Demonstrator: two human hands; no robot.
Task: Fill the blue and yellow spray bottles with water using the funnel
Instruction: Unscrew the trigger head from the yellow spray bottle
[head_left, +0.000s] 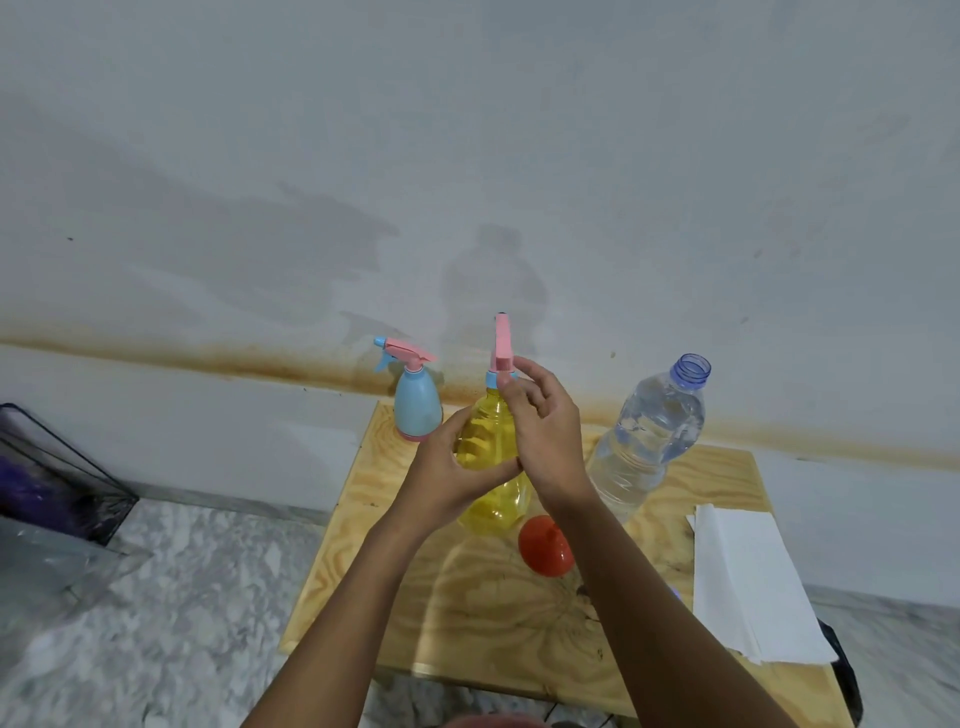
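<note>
Head view, and both hands are on the translucent yellow plastic spray bottle, standing upright at the middle of the pale plywood board. Left hand wraps its fingers around the belly, steadying it. Right hand sits higher, fingertips pinched around the blue collar under the pink trigger head. That reads as the cap being turned; whether on or off, hard to say from here, and the water level inside is unclear through the tinted wall.

Far left on the board stands the pale blue egg-shaped spray bottle, its pink sprayer fitted, untouched. Near the yellow bottle, just right of it, the red plastic funnel lies on the wood, partly behind the right forearm. Far right, the clear plastic water bottle stands uncapped, largely full. White folded paper rests at the right edge.

My call: if the head is coming off, the next move needs it lifted clear, then the funnel seated in the open neck while the left hand keeps the bottle upright.
</note>
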